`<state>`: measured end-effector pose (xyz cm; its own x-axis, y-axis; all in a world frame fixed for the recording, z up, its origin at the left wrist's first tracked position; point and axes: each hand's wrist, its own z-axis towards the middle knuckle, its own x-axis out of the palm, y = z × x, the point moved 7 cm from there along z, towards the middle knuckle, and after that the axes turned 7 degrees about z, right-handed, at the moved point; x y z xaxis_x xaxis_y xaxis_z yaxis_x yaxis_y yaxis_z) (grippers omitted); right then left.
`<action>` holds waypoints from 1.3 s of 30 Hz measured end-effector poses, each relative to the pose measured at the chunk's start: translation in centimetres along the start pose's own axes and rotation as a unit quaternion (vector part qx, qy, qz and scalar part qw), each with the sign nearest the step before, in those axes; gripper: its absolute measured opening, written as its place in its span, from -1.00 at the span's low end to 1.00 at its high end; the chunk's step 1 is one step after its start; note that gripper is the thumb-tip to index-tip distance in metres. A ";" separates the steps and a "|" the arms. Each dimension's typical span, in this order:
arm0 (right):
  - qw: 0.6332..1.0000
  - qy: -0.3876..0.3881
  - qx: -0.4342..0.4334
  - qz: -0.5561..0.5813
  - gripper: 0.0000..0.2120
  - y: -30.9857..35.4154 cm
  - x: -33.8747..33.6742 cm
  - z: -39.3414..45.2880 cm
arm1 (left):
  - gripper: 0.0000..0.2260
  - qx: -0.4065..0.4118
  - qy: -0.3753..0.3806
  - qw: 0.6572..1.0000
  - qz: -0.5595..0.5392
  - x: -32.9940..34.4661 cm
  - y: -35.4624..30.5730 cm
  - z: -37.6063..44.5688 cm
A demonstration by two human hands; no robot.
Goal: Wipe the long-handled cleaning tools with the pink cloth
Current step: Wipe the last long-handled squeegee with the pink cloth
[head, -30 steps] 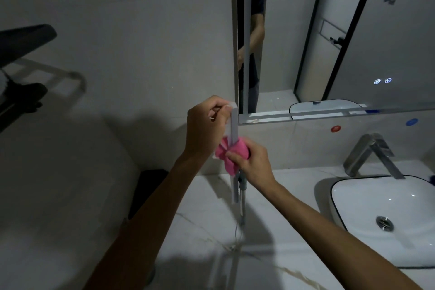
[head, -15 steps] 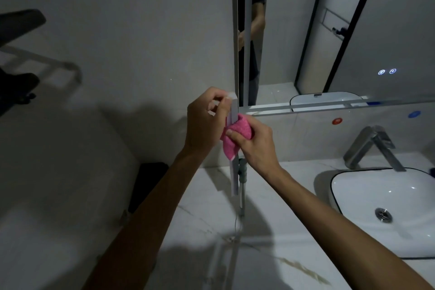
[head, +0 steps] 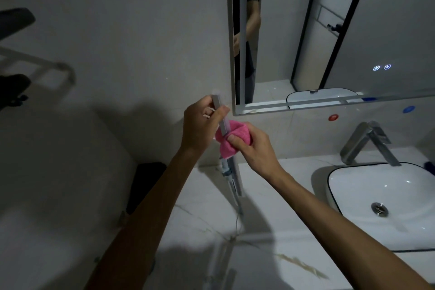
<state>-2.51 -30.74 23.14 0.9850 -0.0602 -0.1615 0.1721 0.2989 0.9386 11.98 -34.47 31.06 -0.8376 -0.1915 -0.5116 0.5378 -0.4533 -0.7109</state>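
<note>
A long grey handle (head: 221, 115) of a cleaning tool rises from below the counter edge, tilted with its top to the left. My left hand (head: 202, 126) grips its upper end between thumb and fingers. Just below, my right hand (head: 253, 148) holds the pink cloth (head: 231, 141) wrapped round the handle. Under the cloth a second, thinner handle with a grey collar (head: 225, 170) runs beside the first one. The tools' lower ends are lost in shadow near the bottom of the view.
A marble counter (head: 270, 200) holds a white basin (head: 386, 205) with a chrome tap (head: 367, 143) at the right. A framed mirror (head: 329, 35) hangs above it. A pale rack (head: 37, 66) juts from the left wall, and a dark bin (head: 146, 183) stands low by the counter.
The handle's top has tilted away from the mirror edge to the left. My right hand with the cloth has shifted slightly along the handle.
</note>
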 end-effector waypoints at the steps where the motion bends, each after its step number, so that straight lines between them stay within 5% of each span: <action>1: 1.000 0.025 0.008 -0.015 -0.66 -0.5 0.5 -0.3 | -0.79 -0.003 0.014 1.000 -0.002 0.4 0.2 -0.3; 9: 0.978 0.121 0.093 -0.144 -0.66 -5.7 2.6 -2.4 | -0.83 -0.097 0.156 0.982 0.039 4.8 4.7 -4.8; 19: 0.996 0.046 0.055 -0.045 -0.65 -3.8 1.6 -2.0 | -0.83 -0.047 -0.014 0.999 0.008 1.1 3.2 -3.7; 24: 0.997 0.030 0.058 -0.038 -0.74 -4.4 1.9 -3.2 | -0.84 -0.055 -0.013 0.997 -0.044 1.9 3.8 -4.6; 26: 0.998 0.000 0.055 -0.018 -0.75 -4.2 1.4 -3.2 | -0.95 -0.058 0.008 0.996 -0.064 2.4 4.4 -5.2; 29: 0.998 -0.051 0.042 0.017 -0.80 -2.9 0.0 -2.1 | -0.81 -0.075 0.101 0.991 -0.043 3.9 6.4 -6.0; 33: 0.996 -0.065 0.039 0.046 -0.82 -2.0 -0.6 -1.3 | -0.86 -0.114 0.214 0.964 -0.110 6.1 7.9 -7.3; 39: 0.994 -0.086 0.029 0.058 -0.67 -2.0 0.5 -2.3 | -0.76 -0.125 0.198 0.961 -0.147 6.3 7.7 -7.1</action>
<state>-2.38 -29.22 20.52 0.9814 -0.1921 -0.0005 0.0511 0.2582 0.9647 11.54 -33.00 18.95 -0.8818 0.2812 -0.3787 0.3305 -0.2045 -0.9214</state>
